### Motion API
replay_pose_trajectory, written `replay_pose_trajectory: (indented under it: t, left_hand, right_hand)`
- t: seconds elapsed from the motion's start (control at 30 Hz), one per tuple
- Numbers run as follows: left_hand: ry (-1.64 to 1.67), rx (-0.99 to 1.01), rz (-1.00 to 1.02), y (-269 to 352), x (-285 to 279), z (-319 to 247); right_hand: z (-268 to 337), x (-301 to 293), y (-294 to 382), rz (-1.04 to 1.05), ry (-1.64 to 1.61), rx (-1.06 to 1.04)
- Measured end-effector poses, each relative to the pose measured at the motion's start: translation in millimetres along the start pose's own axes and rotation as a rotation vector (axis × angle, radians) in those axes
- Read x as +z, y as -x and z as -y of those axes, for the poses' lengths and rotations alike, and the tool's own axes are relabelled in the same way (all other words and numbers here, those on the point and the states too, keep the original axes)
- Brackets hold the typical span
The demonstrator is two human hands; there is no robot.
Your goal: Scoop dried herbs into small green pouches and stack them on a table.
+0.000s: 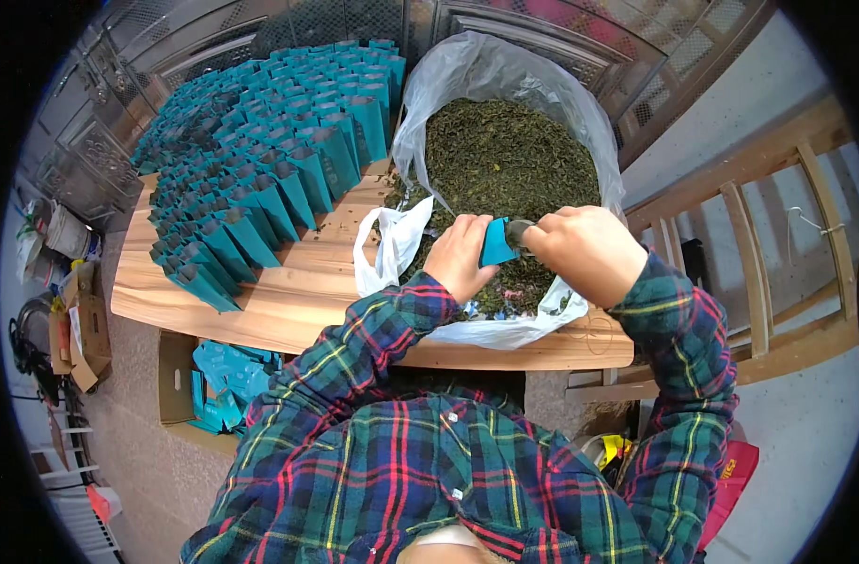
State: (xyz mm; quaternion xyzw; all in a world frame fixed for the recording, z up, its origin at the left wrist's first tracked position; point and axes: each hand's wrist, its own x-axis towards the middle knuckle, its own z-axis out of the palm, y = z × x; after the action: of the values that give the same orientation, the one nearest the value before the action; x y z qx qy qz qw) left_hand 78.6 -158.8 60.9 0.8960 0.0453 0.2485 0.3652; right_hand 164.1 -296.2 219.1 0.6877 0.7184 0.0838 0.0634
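My left hand (459,257) grips a small teal paper packet (498,243), held tilted over a heap of dried green leaves, likely tea (507,158). My right hand (588,247) is closed at the packet's mouth around a small dark scoop-like object (518,235); my fingers hide most of it. The leaves lie in a large clear plastic bag (465,60) whose rim is spread wide. To the left, many teal packets (324,166) stand upright in tight rows with their tops open.
The bag and packets rest on a wooden tabletop (295,282). Below its front edge, a cardboard box (172,384) holds flat teal packets (225,381). A wooden ladder-like frame (750,268) leans at the right wall. Metal door panels (274,35) stand behind the table.
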Motion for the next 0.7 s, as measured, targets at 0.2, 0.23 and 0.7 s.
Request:
replay_pose_trajectory:
  t: [0.2,0.23,0.7]
  left_hand:
    - [0.094,-0.016,-0.049,9,-6,9]
    - [0.145,0.002,-0.110,9,-9,5]
    - [0.219,-0.011,-0.140,23,-4,3]
  right_hand:
    - [-3,-3,14,-0.207,-0.036,0.132]
    - [-13,3,22,-0.291,-0.104,0.229]
    - [-119,198,3,-0.750,-1.351,1.090]
